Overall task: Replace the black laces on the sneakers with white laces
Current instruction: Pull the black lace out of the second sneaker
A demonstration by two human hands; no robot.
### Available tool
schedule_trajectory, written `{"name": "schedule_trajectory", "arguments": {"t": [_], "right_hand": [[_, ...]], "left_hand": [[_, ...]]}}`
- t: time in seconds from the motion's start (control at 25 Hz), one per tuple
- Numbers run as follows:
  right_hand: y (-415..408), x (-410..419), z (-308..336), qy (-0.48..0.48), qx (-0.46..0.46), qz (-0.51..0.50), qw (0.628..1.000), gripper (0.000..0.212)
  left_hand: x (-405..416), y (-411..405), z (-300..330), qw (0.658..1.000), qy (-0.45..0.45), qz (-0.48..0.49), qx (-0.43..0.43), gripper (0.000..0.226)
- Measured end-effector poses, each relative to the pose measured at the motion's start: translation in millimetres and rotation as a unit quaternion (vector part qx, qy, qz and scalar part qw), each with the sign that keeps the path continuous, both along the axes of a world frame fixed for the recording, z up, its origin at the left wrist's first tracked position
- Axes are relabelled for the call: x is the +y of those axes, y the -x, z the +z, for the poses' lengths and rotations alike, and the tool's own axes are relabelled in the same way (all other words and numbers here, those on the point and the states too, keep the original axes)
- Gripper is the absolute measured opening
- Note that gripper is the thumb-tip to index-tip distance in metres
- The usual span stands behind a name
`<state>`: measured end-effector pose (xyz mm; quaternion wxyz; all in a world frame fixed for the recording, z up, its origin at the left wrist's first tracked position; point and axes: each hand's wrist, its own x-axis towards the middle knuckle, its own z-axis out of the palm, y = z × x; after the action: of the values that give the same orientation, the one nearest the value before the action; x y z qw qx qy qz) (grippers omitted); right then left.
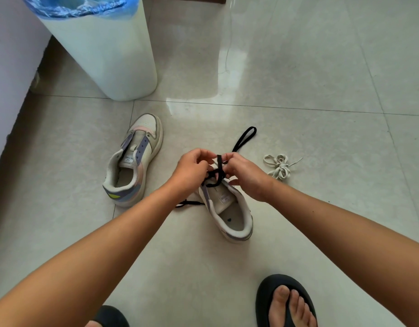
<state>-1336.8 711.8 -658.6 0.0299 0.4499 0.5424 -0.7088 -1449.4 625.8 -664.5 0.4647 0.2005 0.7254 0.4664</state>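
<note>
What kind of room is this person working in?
Probably a home, on the floor near a wall: glossy floor tiles, a white bin lined with a blue bag, and the person's own slippers.

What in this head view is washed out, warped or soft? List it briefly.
Head view: window glare streaks the glossy floor tiles beside the white bin; wide-angle distortion bows the tile joints and stretches the forearms at the bottom edge; both hands, left hand and right hand, are slightly soft over the black lace, while the laceless sneaker and white laces stay fairly sharp.
</note>
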Motion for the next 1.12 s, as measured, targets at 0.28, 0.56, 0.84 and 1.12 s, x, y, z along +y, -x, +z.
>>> {"name": "schedule_trajectory", "arguments": {"t": [0.28,0.56,0.84,1.12], "right_hand": [[5,19,41,0.117,0.179,-0.12,0.969,0.013],[-31,129,65,0.079,0.216,-0.381,0.896,0.015],[-41,181,59,-0.099,0.053,-0.305,0.946,0.02],[-3,84,56,-0.391,-0.155,0.259,0.869,0.029]], "left_hand": [[-22,38,-30,0.848,0.071,-0.387,0.355,0.062],[-39,39,-36,0.746,0.133,-0.377,0.533,0.059],[-45,23,-32,0.728,0.168,-0.346,0.567,0.048],[-48,16,-38,0.752,-0.005,-0.331,0.57,0.041]]}}
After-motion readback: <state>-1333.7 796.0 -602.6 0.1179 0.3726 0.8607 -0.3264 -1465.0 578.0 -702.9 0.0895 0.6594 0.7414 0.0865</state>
